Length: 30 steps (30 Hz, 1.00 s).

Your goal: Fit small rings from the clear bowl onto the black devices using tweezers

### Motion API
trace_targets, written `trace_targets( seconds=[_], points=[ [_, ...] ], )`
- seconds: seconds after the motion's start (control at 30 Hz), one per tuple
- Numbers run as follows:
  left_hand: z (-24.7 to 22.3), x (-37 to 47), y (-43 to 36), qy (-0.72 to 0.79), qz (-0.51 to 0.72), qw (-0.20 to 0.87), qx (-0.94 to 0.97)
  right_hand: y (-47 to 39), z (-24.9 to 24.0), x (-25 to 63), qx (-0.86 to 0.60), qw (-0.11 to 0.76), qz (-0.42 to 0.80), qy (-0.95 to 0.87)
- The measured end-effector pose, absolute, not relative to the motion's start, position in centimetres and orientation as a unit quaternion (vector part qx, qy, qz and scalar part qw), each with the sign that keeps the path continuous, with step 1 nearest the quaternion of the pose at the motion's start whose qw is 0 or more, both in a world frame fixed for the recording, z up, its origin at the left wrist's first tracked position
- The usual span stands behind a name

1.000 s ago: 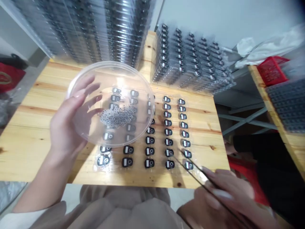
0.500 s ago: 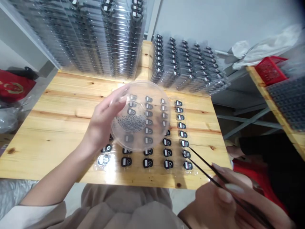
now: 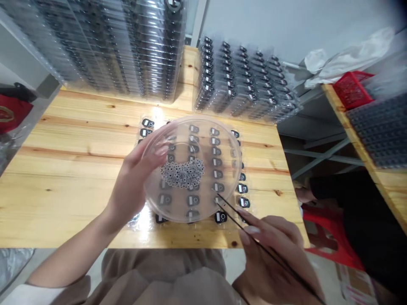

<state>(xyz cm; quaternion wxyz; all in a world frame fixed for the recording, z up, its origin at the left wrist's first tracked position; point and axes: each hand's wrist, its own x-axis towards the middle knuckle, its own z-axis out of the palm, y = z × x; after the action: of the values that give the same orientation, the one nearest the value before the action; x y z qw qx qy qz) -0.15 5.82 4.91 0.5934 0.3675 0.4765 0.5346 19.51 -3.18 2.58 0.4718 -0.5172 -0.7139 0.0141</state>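
Observation:
My left hand (image 3: 136, 173) grips the left rim of a clear round plastic tub (image 3: 219, 169), thumb inside it. A heap of tiny grey ring-like parts (image 3: 182, 173) lies at its bottom. Through the tub I see a clear tray of small black devices (image 3: 220, 217) with white labels, set in columns on the table. In my right hand (image 3: 270, 245) is a pair of black tweezers (image 3: 235, 216). Their two tips stand apart, over the tub's lower right part. Whether anything is between the tips is too small to tell.
Tall stacked clear trays (image 3: 121, 51) stand at the back left of the wooden table (image 3: 73, 169), and a lower stack (image 3: 241, 80) at the back right. A second table at the right bears a red basket (image 3: 352, 89) and more trays (image 3: 381, 131). A dark-clothed person (image 3: 349, 212) is beside it.
The tub has moved right and toward me with my left hand, and its small parts have shifted into a clump. My right hand has brought the tweezers left, from the tray's right column to the tub.

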Motion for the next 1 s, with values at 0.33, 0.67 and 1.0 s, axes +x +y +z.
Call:
trace_targets(
  seconds=[0.33,0.67,1.0],
  points=[
    [4.1,-0.5,4.6,0.473,0.530,0.573,0.408,-2.9,3.1,17.6,-0.475,0.341,0.032,-0.811],
    [4.1,0.2,4.3,0.457,0.545,0.584,0.391,-2.1,2.8,16.7,-0.488,0.295,0.046,-0.820],
    [3.6,-0.3,4.2,0.475,0.516,0.569,0.430,-2.8,2.8,17.3,-0.457,0.383,0.022,-0.802]
  ],
)
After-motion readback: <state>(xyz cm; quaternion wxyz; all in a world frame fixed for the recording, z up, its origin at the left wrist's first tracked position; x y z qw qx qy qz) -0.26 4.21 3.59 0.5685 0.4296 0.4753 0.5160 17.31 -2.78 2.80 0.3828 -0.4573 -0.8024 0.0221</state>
